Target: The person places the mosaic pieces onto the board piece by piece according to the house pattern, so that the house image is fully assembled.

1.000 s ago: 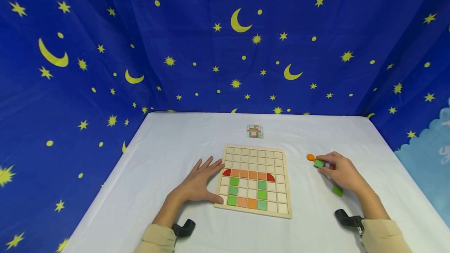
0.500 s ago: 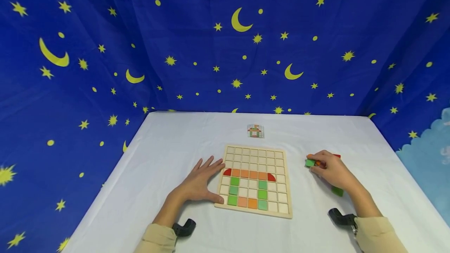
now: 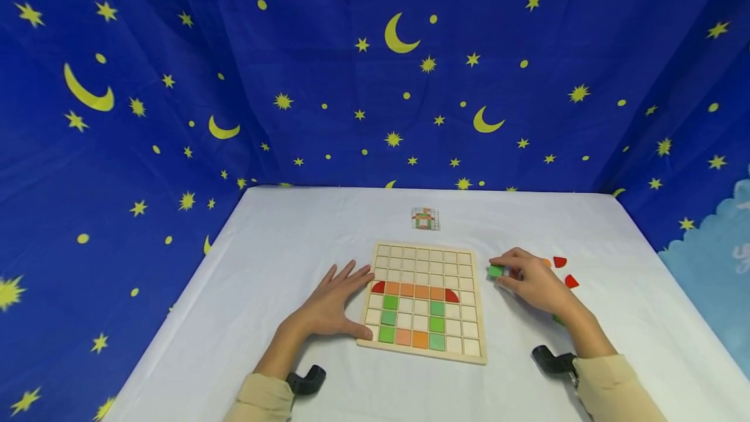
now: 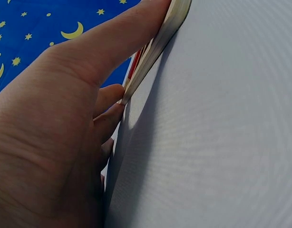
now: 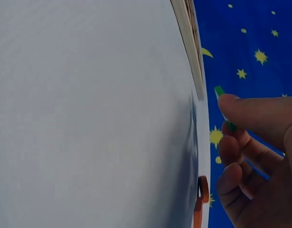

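Observation:
My right hand (image 3: pixel 530 279) pinches a green square tile (image 3: pixel 495 271) between thumb and fingers, just right of the wooden grid board (image 3: pixel 482 318). In the right wrist view the tile (image 5: pixel 219 90) is seen edge-on, lifted off the cloth. At the board's left edge rests my left hand (image 3: pixel 328 308), fingers spread and thumb at the lower left corner; the left wrist view shows its thumb and fingertips against the wooden rim (image 4: pixel 160 42). Set in the board are a row of orange tiles (image 3: pixel 414 290) between two red quarter-round pieces (image 3: pixel 451 295), and green tiles (image 3: pixel 437 325) below.
Two loose red quarter-round pieces (image 3: pixel 560 262) and an orange piece (image 3: pixel 547 262) lie right of my right hand. A green tile (image 3: pixel 558 320) is partly hidden by that forearm. Behind the board lies a small pattern card (image 3: pixel 425 219). A blue starry curtain (image 3: pixel 328 70) surrounds the white table.
My right hand has moved left toward the board with the green tile, away from the loose pieces, uncovering the red ones. My left hand has stayed in place.

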Demonstrator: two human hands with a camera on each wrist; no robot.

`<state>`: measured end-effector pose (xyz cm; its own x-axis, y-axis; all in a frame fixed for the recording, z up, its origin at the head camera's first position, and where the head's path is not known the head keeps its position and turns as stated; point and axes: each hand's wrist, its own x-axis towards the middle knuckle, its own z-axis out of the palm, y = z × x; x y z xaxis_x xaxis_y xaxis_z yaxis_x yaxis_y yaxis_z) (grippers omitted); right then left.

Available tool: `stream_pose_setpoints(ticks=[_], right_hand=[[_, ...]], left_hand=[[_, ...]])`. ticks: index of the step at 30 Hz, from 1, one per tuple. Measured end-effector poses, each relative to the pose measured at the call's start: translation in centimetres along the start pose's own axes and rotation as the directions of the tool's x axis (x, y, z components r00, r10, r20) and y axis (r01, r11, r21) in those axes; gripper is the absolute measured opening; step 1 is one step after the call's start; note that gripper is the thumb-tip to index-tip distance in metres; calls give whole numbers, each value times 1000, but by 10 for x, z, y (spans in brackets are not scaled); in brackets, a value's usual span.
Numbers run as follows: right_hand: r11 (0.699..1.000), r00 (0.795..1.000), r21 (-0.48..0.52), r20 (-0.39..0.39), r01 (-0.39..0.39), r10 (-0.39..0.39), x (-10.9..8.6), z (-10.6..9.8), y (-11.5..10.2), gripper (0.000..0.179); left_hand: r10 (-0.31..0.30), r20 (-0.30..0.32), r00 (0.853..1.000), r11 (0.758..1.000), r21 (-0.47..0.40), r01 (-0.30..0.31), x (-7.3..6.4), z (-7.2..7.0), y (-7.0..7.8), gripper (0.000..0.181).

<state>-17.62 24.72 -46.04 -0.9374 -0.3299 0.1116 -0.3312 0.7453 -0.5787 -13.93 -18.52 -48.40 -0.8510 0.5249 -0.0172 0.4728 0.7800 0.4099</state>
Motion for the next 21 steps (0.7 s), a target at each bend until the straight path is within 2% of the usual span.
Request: stream_pose_setpoints(ticks=[12, 21], right_hand=[[998, 998, 0, 23, 63, -63, 8, 9, -12, 33], [997, 997, 22, 30, 74, -75, 14, 15, -21, 33]], left_hand=[[1, -1, 1000, 1000, 2, -1, 1, 1, 0, 118], [1, -1, 1000, 1000, -3, -1, 1, 0, 1, 118]])
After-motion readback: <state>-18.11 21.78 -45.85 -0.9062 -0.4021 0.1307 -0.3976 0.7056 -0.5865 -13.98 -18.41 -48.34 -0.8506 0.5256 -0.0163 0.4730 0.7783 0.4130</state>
